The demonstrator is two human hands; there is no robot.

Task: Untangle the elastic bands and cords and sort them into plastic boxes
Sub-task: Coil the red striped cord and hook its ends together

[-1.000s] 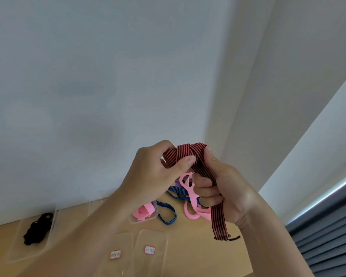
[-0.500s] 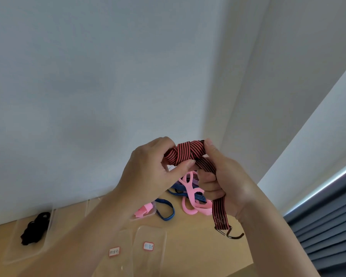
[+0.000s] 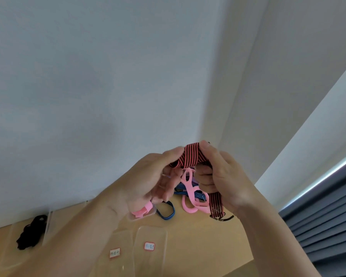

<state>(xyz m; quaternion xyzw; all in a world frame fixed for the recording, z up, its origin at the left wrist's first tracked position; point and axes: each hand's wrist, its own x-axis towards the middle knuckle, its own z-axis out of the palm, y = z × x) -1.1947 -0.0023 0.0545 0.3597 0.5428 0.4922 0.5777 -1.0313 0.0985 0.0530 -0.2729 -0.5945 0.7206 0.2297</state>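
Both my left hand [image 3: 148,180] and right hand [image 3: 224,176] pinch the knotted red-and-black striped elastic band [image 3: 192,154]; mid-untangling, I'd next tease its knot loose.

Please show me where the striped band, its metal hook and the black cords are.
striped band [image 3: 191,156], head view, on its bunched top part.
metal hook [image 3: 226,219], head view, on the dark wire under the band's end.
black cords [image 3: 30,232], head view, on the bundle's middle.
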